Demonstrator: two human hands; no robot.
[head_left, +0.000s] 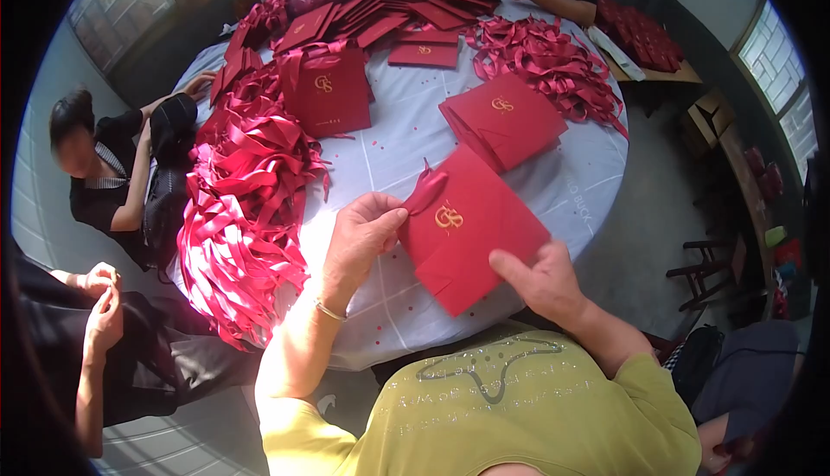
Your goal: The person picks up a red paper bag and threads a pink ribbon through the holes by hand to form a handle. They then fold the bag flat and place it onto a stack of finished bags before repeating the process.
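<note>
A flat red paper gift bag (484,247) with a gold emblem is tilted in front of me, above the near part of the table. My left hand (367,230) pinches its upper left edge beside a short red ribbon (427,189). On the opposite edge, my right hand (545,284) grips the bag with its thumb on the front face; those fingers are hidden behind it. Just beyond lie folded red bags (506,117), one overlapping another. To the left of my left hand spreads a big heap of loose red satin ribbons (238,208).
The round table (380,303) has a pale cover with small red specks. Another red bag (324,91), stacked red bags (367,13) and a second ribbon heap (540,61) lie farther back. Other people sit around the left and far sides. A wooden stool (709,260) stands right.
</note>
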